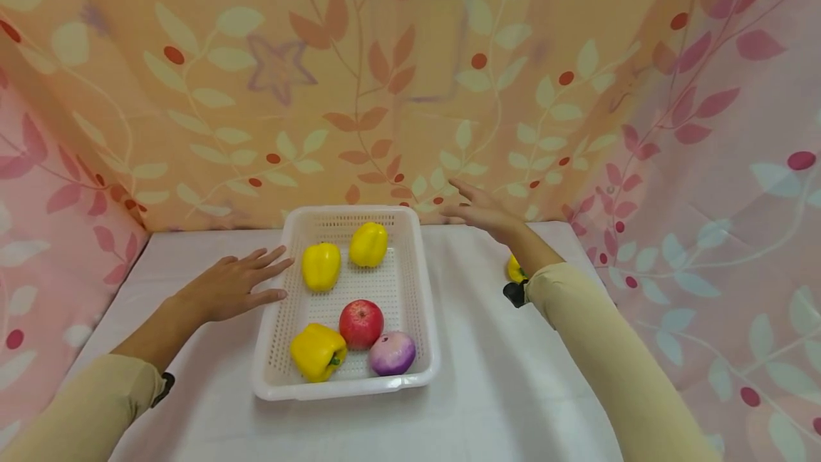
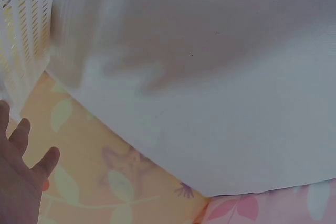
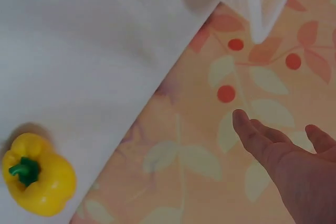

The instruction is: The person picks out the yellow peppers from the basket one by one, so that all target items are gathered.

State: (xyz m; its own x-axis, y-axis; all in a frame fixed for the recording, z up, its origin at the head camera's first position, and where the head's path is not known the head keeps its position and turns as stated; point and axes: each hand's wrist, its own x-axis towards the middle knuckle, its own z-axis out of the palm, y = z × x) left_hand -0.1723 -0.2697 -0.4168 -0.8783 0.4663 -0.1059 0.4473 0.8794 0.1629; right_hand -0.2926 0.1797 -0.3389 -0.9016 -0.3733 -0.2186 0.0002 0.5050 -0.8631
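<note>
A white plastic basket (image 1: 425,305) stands in the middle of the table. Inside it lie two yellow bell peppers at the back, one of them the left back pepper (image 1: 321,267); a third yellow bell pepper (image 1: 318,352), a red apple (image 1: 362,324) and a purple onion (image 1: 392,353) sit at the front. My left hand (image 1: 234,285) hovers by the basket's left rim, fingers spread, holding nothing. To the right of the basket, my right hand (image 1: 484,212) is raised with loosely extended fingers and nothing in it. Another yellow bell pepper (image 3: 39,174) rests on the table, partly hidden by my right forearm in the head view.
The white-covered table (image 1: 487,391) ends at a back edge against an orange leaf-patterned curtain (image 1: 410,91). Pink patterned curtains (image 1: 725,198) hang along both sides. Dark wrist straps (image 1: 515,294) circle both wrists.
</note>
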